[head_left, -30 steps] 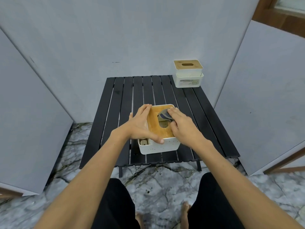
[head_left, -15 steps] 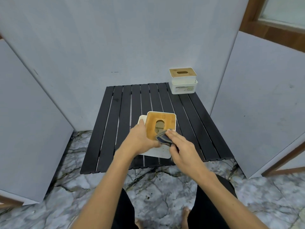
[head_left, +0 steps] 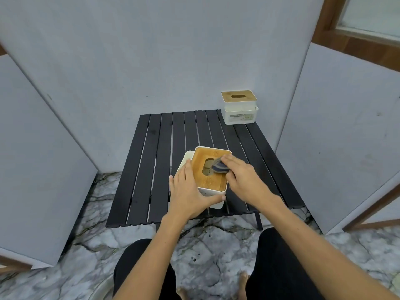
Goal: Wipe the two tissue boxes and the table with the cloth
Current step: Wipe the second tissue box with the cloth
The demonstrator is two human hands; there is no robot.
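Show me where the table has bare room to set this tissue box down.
Bare slats run along the table's left side and back, left of the far tissue box in the back right corner. The near middle is crowded: left hand steadies the near tissue box, right hand presses the cloth.

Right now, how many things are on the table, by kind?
Tissue boxes: 2, the near box and the far box
Cloths: 1, the cloth on the near box under the right hand
Total: 3
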